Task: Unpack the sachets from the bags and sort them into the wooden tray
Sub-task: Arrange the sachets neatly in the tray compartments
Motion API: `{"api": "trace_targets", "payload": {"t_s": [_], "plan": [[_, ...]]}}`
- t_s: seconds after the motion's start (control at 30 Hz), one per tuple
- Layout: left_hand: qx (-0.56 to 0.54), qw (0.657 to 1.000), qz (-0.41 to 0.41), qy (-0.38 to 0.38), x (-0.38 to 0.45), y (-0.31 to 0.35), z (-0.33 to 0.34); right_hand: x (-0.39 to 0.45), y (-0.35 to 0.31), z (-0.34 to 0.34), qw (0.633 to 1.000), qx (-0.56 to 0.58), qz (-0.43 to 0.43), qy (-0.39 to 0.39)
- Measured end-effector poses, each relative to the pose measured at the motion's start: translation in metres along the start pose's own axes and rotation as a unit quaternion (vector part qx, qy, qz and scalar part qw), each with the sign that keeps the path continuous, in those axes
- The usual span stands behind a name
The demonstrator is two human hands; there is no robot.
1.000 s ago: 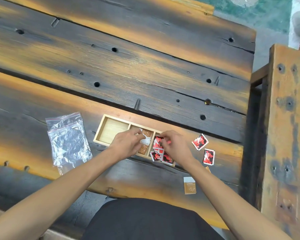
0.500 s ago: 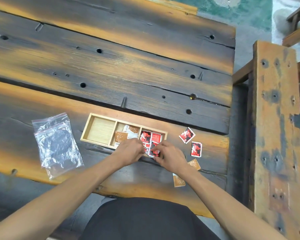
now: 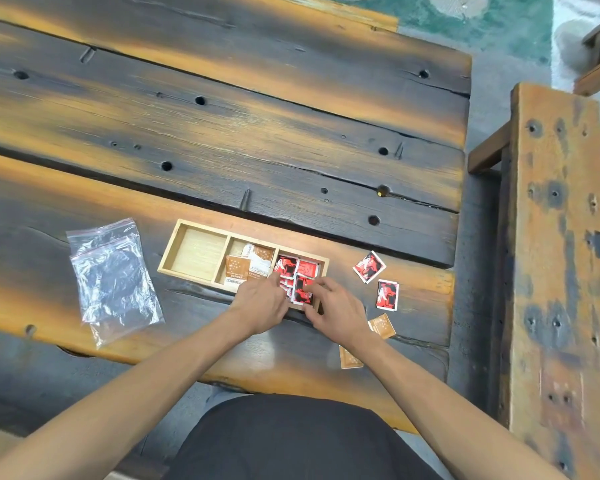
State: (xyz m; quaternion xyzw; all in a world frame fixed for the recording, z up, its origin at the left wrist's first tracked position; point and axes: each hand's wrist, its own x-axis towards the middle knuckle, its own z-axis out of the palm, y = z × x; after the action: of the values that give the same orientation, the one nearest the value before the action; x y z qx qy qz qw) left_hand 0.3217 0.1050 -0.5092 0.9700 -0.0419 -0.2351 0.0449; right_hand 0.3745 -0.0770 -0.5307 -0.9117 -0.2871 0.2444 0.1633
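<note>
Pinching a red-and-black sachet (image 3: 302,289) between both hands (image 3: 262,301) (image 3: 336,306) — over the wooden tray's (image 3: 174,247) right compartment; brown sachets (image 3: 238,266) fill the middle.

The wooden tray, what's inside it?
The wooden tray has three parts. The left part shows only bare wood. The middle holds brown and white sachets. The right holds red sachets; the left hand and right hand cover its near edge.
</note>
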Motion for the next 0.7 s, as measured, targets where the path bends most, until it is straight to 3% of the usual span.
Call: {"api": "trace_targets", "payload": {"t_s": [0.1, 0.3, 0.53, 0.7], "plan": [[0.003, 1.000, 0.005, 0.010, -0.007, 0.008, 0.003, -0.006, 0.000, 0.000, 0.999, 0.017, 0.008, 0.045], [-0.061, 0.998, 0.003, 0.006, -0.016, 0.009, 0.012, -0.002, -0.002, 0.005, 1.000, -0.006, -0.009, 0.025], [-0.107, 0.987, -0.032, 0.112, -0.015, 0.002, -0.004, 0.003, -0.005, 0.006, 0.998, -0.065, -0.024, -0.006], [-0.090, 0.995, -0.034, 0.024, -0.004, 0.004, -0.006, -0.007, -0.009, 0.012, 0.989, -0.111, -0.094, -0.001]]}}
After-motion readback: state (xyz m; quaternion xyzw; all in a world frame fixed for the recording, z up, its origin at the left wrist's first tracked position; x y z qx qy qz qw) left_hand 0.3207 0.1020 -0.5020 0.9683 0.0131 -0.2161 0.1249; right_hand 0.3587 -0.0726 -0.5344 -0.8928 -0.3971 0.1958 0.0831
